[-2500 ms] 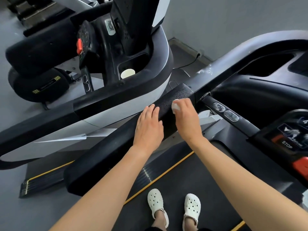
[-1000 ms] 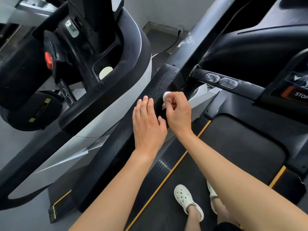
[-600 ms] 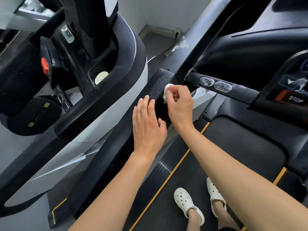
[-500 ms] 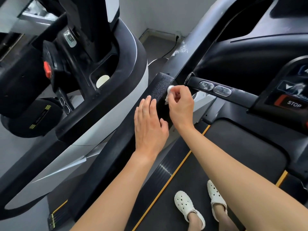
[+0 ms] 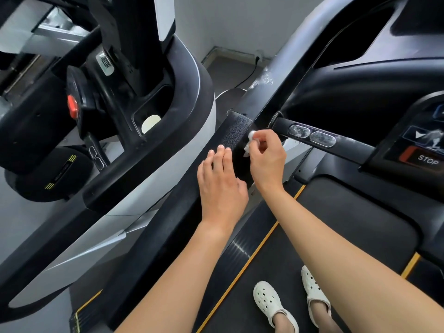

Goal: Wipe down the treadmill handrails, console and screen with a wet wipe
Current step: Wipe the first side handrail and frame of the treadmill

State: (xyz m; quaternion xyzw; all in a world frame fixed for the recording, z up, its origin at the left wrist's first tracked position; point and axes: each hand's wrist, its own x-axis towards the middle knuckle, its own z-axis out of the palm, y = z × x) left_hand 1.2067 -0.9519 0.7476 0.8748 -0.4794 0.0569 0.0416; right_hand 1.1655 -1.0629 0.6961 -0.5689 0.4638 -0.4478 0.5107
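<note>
Student: Step shown?
Tutor: Handrail wiping. Left hand (image 5: 222, 186) lies flat, fingers straight, on the handrail (image 5: 236, 131); the wipe (image 5: 251, 135), pinched by the right hand (image 5: 266, 159), sits at its textured end.
Student: Next?
Tutor: Likely rightward, toward the console (image 5: 422, 159).

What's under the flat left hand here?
The left hand rests on the black textured handrail; the stretch beneath its palm is hidden. The right hand pinches the crumpled white wipe just ahead.
</note>
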